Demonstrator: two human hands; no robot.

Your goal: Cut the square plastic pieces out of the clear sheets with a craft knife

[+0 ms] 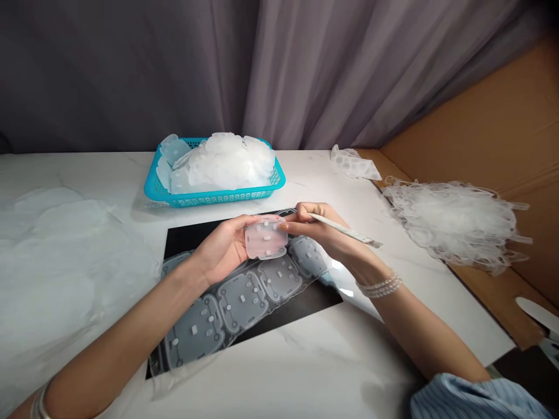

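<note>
Over the flat black mat, the left hand, partly curled, holds a frosted, translucent rounded-square piece dotted with small raised discs and slots. The right hand, fingers bent, touches the piece's edge and grips a slim whitish tool. On the mat lies a glossy, clear sheet of similar shapes. Beyond the mat, a perforated blue plastic basket bears heaped milky pieces; to its right sits a tangled, stringy translucent pile.
</note>
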